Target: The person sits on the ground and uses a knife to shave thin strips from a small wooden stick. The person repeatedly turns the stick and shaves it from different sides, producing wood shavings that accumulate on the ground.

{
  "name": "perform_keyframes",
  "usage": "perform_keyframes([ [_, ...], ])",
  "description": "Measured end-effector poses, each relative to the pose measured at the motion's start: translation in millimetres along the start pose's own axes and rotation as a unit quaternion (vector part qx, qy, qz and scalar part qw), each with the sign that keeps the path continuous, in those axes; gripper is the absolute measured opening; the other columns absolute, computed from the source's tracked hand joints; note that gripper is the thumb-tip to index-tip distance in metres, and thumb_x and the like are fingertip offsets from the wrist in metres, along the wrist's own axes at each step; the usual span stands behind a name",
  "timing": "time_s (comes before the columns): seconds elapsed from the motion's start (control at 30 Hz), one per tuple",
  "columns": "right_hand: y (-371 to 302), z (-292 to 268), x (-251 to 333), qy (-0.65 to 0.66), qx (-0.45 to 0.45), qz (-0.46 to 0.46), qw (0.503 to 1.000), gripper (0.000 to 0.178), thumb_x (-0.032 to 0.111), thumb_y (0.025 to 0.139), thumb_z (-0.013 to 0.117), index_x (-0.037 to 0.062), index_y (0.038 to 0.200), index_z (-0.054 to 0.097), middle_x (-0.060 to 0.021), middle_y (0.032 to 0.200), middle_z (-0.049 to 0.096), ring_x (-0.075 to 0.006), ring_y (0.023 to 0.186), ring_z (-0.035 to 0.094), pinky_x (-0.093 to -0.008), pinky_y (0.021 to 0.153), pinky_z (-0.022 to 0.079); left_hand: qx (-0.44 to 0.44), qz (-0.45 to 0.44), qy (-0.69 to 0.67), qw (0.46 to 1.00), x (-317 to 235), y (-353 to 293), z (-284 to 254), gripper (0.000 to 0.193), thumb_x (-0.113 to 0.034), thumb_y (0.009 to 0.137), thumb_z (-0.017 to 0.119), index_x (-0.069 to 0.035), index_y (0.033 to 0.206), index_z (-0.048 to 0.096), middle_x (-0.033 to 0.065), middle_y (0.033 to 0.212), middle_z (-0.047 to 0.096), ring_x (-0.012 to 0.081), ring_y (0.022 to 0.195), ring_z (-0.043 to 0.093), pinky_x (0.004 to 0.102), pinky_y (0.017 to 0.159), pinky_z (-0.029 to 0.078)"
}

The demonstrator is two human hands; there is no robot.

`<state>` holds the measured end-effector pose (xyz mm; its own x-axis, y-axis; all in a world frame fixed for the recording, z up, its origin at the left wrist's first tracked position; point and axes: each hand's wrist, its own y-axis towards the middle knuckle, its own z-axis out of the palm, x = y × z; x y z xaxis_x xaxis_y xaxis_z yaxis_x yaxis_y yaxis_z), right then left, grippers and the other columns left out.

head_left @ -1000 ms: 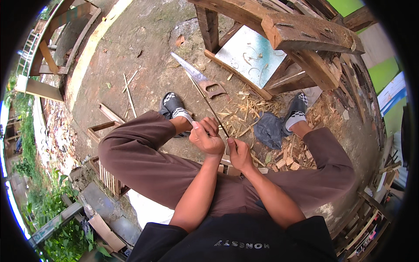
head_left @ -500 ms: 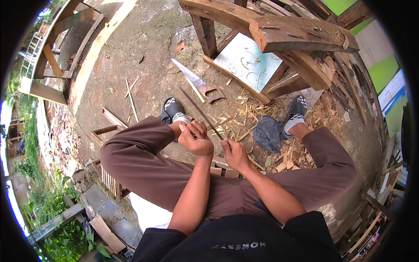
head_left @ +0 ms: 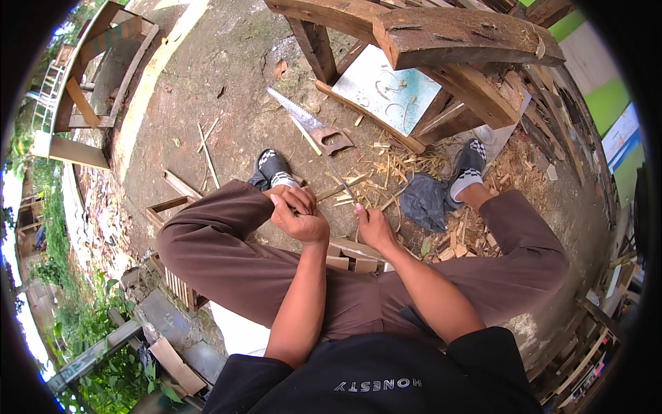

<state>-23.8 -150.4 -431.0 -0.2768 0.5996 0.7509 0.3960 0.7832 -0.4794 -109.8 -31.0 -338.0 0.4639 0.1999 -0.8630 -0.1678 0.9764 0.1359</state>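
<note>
A thin pale bamboo stick [head_left: 329, 192] sits low between the seated person's knees, just above the dirt ground [head_left: 227, 76]. The left hand [head_left: 298, 215] is closed in a fist around its near end. The right hand [head_left: 373, 225] has its fingers curled shut on the handle of a slim dark-bladed knife [head_left: 343, 181], whose blade angles up and away across the stick. Just beyond the hands, pale wood shavings [head_left: 386, 172] litter the ground between two black-and-white checkered shoes [head_left: 273, 168]. A crumpled dark plastic bag [head_left: 422, 201] lies beside the right shoe. Farther out lies a handsaw with a wooden grip [head_left: 312, 127], near a white board [head_left: 386, 88] propped under a rough weathered timber frame [head_left: 441, 41].
</note>
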Motion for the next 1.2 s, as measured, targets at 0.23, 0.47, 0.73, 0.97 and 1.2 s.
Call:
perform_keyframes([
  [0.23,-12.7,-5.9,21.1,0.014,0.027,-0.072,0.997,0.057,0.046,0.103,0.05,-0.0066,0.088,0.064,-0.0331,0.074,0.062,-0.0547,0.079,0.062,-0.0556,0.071,0.049,0.012,0.015,-0.004,1.0,1.4,-1.6,3.3,0.054,-0.026,0.11,0.03,-0.011,0.058,0.03,0.0011,0.048,0.027,0.0114,0.041,0.02,0.027,0.041,0.021],
  [0.47,7.7,-2.1,-15.3,0.005,0.031,0.051,0.998,0.059,0.05,0.103,0.047,-0.0046,0.087,0.064,-0.0313,0.078,0.064,-0.0519,0.082,0.063,-0.055,0.073,0.047,0.025,0.014,-0.028,0.999,0.6,-8.0,18.1,0.056,-0.026,0.11,0.032,-0.008,0.057,0.031,0.0016,0.049,0.026,0.0115,0.043,0.022,0.0279,0.043,0.023],
  [0.73,29.1,-6.1,-37.5,-0.055,0.056,0.195,0.978,0.066,0.053,0.101,0.05,-0.0106,0.105,0.068,-0.0334,0.098,0.069,-0.0489,0.098,0.067,-0.0533,0.086,0.05,0.011,-0.021,-0.024,0.999,1.6,4.5,11.6,0.055,-0.026,0.11,0.031,-0.011,0.057,0.029,0.0004,0.049,0.026,0.0104,0.042,0.019,0.027,0.043,0.021],
  [0.97,18.4,-35.9,28.1,0.008,-0.046,0.007,0.999,0.058,0.051,0.099,0.055,-0.004,0.084,0.066,-0.0284,0.072,0.062,-0.0452,0.072,0.063,-0.0494,0.067,0.048,0.057,-0.025,0.019,0.998,6.5,-1.4,36.3,0.051,-0.02,0.109,0.036,-0.009,0.059,0.031,0.0014,0.05,0.029,0.0105,0.044,0.023,0.0275,0.043,0.022],
  [1.2,-33.1,-99.0,101.5,0.104,-0.132,-0.217,0.961,0.037,0.036,0.104,0.051,-0.0009,0.102,0.054,-0.0154,0.067,0.059,-0.0259,0.061,0.063,-0.0385,0.059,0.046,0.197,-0.093,0.074,0.973,-16.0,-0.7,30.3,0.048,-0.038,0.107,0.05,0.004,0.085,0.059,-0.0019,0.058,0.04,0.0065,0.05,0.035,0.0232,0.047,0.027],
])
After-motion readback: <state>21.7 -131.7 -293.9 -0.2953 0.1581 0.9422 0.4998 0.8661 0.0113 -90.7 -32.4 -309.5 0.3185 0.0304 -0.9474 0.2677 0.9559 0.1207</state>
